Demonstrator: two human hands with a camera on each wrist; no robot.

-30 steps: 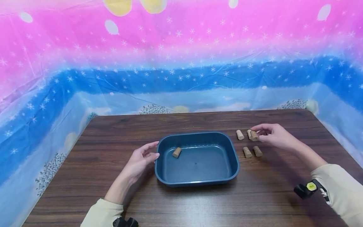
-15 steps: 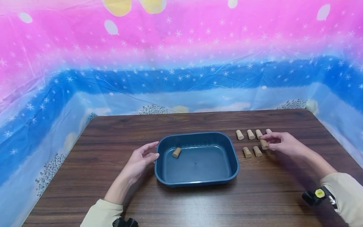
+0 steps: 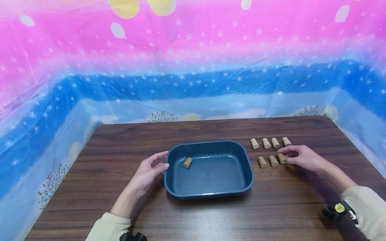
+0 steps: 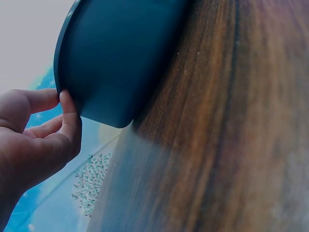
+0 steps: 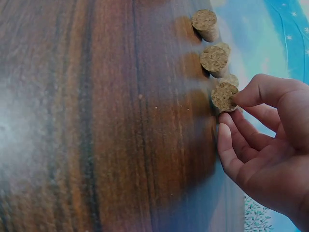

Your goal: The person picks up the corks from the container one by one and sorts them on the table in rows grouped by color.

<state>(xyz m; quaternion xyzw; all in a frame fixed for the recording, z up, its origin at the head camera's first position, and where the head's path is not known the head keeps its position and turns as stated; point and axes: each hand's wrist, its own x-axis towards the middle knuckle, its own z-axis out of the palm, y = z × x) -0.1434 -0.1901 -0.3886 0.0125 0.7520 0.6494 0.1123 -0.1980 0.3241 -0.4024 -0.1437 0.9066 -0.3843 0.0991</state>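
Observation:
A dark blue rectangular basin [image 3: 208, 194] stands on the table, with one cork stopper [image 3: 187, 162] lying inside near its left end. My left hand [image 3: 147, 172] grips the basin's left rim; the left wrist view has the thumb and a finger pinching the edge. To the basin's right, my right hand [image 3: 304, 158] pinches a cork stopper [image 5: 225, 97] between thumb and fingers, low at the tabletop. That cork ends a front row, beside two more corks [image 3: 262, 162] [image 3: 273, 161]. Behind them runs a back row of several lighter-looking corks [image 3: 266, 143].
The brown wood-grain table [image 3: 211, 221] reaches back to a printed pink and blue cloth [image 3: 187, 60] hung around its far and side edges. Dark cameras [image 3: 333, 211] are strapped at both sleeves.
My right hand has moved right and toward me with the cork, from over the back row down to the end of the front row. The left hand and basin stay put.

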